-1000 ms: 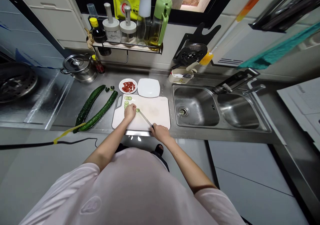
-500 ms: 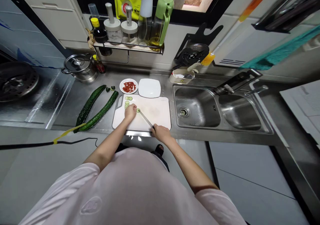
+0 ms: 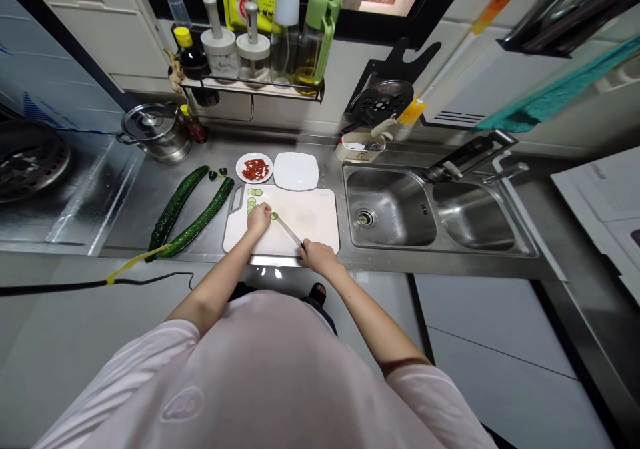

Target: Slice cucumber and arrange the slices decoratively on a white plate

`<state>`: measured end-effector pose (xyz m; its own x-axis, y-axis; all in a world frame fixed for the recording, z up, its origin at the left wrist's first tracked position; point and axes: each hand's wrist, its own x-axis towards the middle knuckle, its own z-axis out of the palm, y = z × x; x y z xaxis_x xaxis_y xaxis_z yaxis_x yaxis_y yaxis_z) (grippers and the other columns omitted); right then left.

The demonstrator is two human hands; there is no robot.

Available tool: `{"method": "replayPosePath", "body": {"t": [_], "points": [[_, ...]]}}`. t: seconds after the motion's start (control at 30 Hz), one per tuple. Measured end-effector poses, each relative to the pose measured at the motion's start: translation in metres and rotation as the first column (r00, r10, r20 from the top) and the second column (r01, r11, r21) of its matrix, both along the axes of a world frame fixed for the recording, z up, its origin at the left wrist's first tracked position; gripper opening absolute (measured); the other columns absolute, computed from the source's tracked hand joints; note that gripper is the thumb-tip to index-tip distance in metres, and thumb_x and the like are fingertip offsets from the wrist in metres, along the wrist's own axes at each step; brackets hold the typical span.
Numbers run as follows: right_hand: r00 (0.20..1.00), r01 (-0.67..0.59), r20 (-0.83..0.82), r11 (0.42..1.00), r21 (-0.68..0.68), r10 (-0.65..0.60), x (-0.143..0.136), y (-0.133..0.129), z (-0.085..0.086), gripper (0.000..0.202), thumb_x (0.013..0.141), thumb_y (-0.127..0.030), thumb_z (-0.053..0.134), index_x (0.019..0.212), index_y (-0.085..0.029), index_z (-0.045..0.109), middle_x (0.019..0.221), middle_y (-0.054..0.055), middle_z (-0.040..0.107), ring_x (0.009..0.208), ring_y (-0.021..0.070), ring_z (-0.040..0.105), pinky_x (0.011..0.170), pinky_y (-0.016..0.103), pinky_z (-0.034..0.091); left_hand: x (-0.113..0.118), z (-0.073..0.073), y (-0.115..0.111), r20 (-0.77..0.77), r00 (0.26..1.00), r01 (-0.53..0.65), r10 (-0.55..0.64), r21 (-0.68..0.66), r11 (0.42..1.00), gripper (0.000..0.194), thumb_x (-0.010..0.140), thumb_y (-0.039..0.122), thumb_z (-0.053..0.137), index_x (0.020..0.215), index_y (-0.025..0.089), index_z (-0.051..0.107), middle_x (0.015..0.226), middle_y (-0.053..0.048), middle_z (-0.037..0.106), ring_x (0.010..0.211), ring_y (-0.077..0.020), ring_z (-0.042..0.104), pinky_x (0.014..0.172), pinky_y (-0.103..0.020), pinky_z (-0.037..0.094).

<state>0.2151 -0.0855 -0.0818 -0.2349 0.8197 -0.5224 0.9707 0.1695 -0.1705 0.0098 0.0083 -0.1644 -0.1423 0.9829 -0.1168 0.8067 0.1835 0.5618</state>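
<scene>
A white cutting board [image 3: 313, 219] lies on the steel counter in front of me. In my right hand [image 3: 319, 257] is the dark handle of a knife [image 3: 290, 231], its blade pointing up and left across the board. A round cucumber slice [image 3: 274, 216] is at the blade's tip. Right beside that slice, my left hand [image 3: 259, 218] rests low over the board with its fingers curled together; what they hold is hidden. More cucumber slices [image 3: 255, 192] lie at the board's upper left, partly behind my left hand.
Two long cucumbers [image 3: 177, 202] and small cut ends [image 3: 217, 172] lie left of the board. Behind it stand a plate of chopped red pieces [image 3: 255, 168] and a white square plate [image 3: 296, 171]. A double sink [image 3: 393, 209] is at right, a lidded pot [image 3: 154, 132] at back left.
The view has shifted slightly. Both hands, the knife and the slice at its tip stay in nearly the same place over the board.
</scene>
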Motion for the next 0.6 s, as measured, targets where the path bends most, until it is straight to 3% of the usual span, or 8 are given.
{"method": "replayPosePath", "body": {"t": [0.6], "points": [[1.0, -0.017, 0.025, 0.998, -0.054, 0.019, -0.0035, 0.0086, 0.0108, 0.034, 0.094, -0.037, 0.035, 0.112, -0.017, 0.057, 0.107, 0.014, 0.067, 0.101, 0.0267, 0.062, 0.081, 0.036, 0.044, 0.0001, 0.001, 0.0013, -0.022, 1.0, -0.001, 0.0, -0.009, 1.0, 0.02, 0.083, 0.017, 0.049, 0.093, 0.022, 0.066, 0.097, -0.006, 0.068, 0.091, -0.0191, 0.06, 0.082, -0.028, 0.043]]}}
